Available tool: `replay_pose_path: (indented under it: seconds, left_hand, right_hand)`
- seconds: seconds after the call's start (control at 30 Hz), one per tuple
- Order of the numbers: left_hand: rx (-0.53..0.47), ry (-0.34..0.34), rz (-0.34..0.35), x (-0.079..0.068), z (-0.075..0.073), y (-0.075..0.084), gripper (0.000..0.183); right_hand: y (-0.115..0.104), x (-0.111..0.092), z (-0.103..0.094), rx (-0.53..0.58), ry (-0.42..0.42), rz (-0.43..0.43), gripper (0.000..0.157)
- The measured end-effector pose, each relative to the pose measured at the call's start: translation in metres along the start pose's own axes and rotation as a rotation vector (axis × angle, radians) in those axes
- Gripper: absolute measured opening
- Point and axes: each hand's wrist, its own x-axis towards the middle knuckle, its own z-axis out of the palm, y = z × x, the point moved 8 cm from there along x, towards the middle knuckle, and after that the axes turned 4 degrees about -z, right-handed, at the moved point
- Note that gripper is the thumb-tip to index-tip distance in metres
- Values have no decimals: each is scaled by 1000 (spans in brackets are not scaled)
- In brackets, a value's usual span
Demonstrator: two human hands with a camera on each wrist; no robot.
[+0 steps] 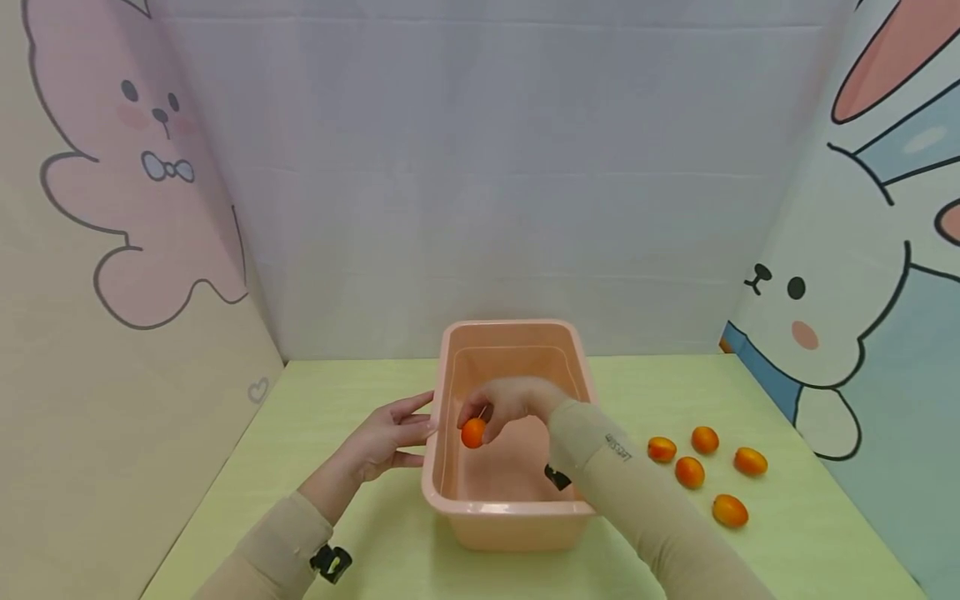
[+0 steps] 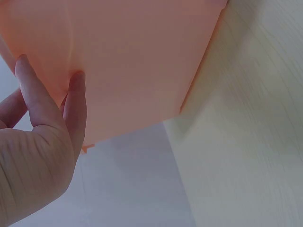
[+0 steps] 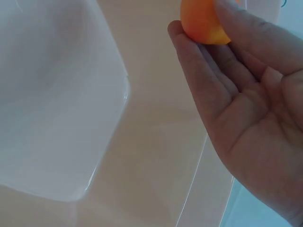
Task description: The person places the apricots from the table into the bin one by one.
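A pink rectangular plastic basin (image 1: 517, 505) stands on the table. My left hand (image 1: 387, 439) is at its left side, the fingers extended with their tips touching the outer wall. The left wrist view shows those fingers (image 2: 77, 94) against the basin's side (image 2: 137, 61). Over the basin's opening, my right hand (image 1: 517, 400) pinches a small orange kumquat (image 1: 472, 433) between thumb and fingers. Close up in the right wrist view, the kumquat (image 3: 201, 21) is smooth and orange, partly covered by the thumb.
Several loose kumquats (image 1: 689, 472) lie on the pale green tabletop (image 1: 360, 533) right of the basin, beside my right forearm. A plain light curtain (image 1: 510, 167) hangs behind the table. Cartoon-printed panels (image 1: 832, 333) stand on both sides.
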Motion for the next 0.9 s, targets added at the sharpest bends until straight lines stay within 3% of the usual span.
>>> replay_pose_path:
  seconds: [0.17,0.37,0.6,0.9]
  left_hand:
    - [4,-4,3,0,-1,-1,66]
    - [14,-8,3,0,0,-1,67]
    - [12,-26,8,1,0,-1,68]
    - [2,-36,6,1,1,-2,67]
  right_hand:
    - [3,2,1,-14,6,5,35]
    - [1,0,-8,33,84,-23,36]
    - [-15,-15,-31,72,220,-144,36]
    - [-46,-59,-62,127,408,-345,39]
